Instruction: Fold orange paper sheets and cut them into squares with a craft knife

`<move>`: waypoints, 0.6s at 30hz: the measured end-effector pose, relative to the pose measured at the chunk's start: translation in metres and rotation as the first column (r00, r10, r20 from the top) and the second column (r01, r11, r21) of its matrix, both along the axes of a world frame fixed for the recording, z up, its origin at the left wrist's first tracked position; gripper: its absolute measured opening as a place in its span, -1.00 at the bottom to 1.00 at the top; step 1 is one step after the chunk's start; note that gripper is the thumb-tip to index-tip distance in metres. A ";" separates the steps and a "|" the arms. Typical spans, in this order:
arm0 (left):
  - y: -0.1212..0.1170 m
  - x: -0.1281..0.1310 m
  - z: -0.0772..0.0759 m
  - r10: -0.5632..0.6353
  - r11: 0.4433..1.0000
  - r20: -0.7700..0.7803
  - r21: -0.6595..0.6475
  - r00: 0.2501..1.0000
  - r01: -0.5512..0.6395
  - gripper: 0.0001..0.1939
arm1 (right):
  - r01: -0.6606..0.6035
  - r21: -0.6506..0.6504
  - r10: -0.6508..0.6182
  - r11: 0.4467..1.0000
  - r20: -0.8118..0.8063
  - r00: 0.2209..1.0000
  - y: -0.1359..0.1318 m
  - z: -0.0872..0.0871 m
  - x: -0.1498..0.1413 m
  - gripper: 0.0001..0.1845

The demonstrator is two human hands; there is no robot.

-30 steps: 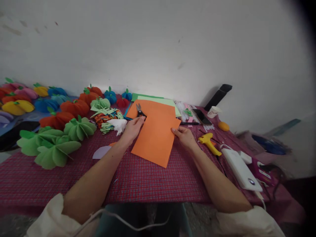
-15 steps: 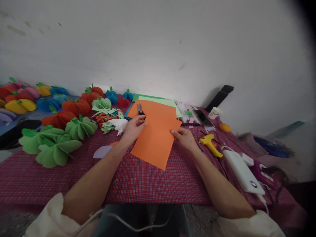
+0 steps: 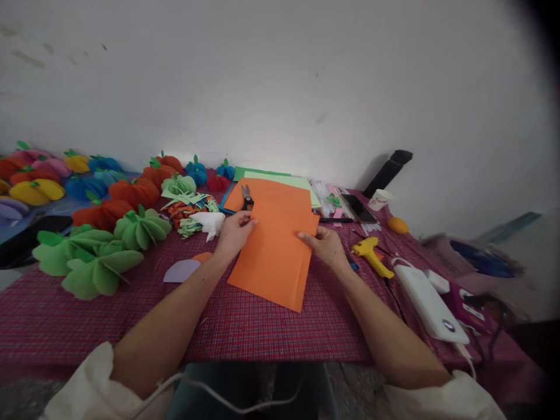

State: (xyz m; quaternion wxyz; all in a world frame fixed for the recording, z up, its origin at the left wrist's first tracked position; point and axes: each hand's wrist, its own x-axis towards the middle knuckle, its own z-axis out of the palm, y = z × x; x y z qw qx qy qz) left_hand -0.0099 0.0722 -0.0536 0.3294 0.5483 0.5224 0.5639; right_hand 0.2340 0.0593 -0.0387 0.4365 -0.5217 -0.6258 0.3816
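Orange rectangular paper sheets [image 3: 273, 259] overlap, slightly offset; left hand [image 3: 235, 234] pinches their left edge, right hand [image 3: 329, 246] their right edge, thumb uppermost.

Fingers of the bare right hand [image 3: 328, 246] lie partly hidden behind the rectangular orange paper sheet [image 3: 273, 256]. The left edge crops the rounded lilac paper ornament [image 3: 9, 209]. Print on the white paper cup [image 3: 380, 200] is illegibly small; the blurred blue object [image 3: 483, 259], at right, is perhaps plastic.
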 end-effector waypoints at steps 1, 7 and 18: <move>0.000 -0.001 0.000 0.008 1.000 -0.017 0.008 1.000 -0.008 -0.70 | 0.010 0.009 -0.009 1.000 -0.017 1.000 0.000 0.001 0.000 -0.57; 0.002 -0.016 0.009 0.238 0.968 0.031 0.071 0.971 -0.240 -0.79 | 0.090 -0.022 -0.093 0.996 -0.178 0.980 0.004 0.008 0.007 -0.59; -0.006 -0.028 0.044 0.325 0.875 0.387 0.223 0.863 -0.429 -0.81 | 0.311 -0.095 -0.319 0.946 -0.463 0.827 0.032 -0.001 0.018 -0.69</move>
